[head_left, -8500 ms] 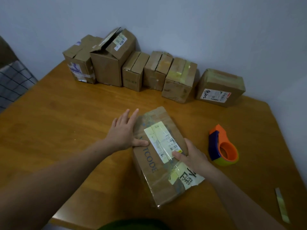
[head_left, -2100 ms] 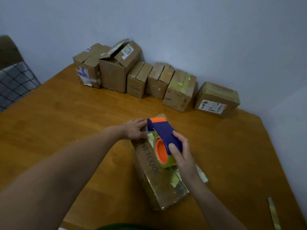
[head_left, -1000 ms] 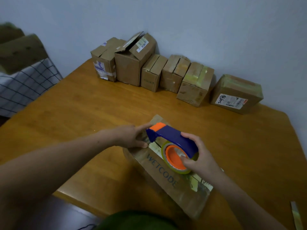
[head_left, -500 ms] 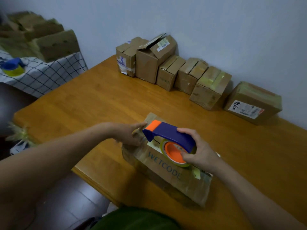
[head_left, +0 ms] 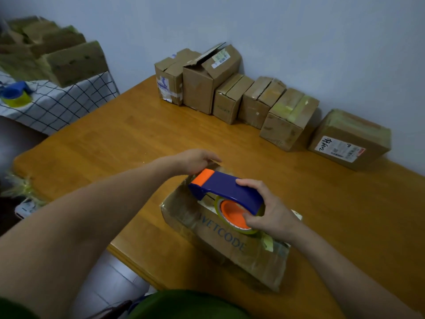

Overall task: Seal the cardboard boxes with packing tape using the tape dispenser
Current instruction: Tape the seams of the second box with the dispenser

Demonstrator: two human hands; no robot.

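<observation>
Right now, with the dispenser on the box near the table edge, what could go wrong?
1. The box lies close to the table edge; a pull toward the body might slide it off.
2. The left hand holds the far end just ahead of the tape dispenser; its fingers could meet the cutter end.
3. The right hand grips the dispenser at an angle across the box, so the tape may run crooked.
</observation>
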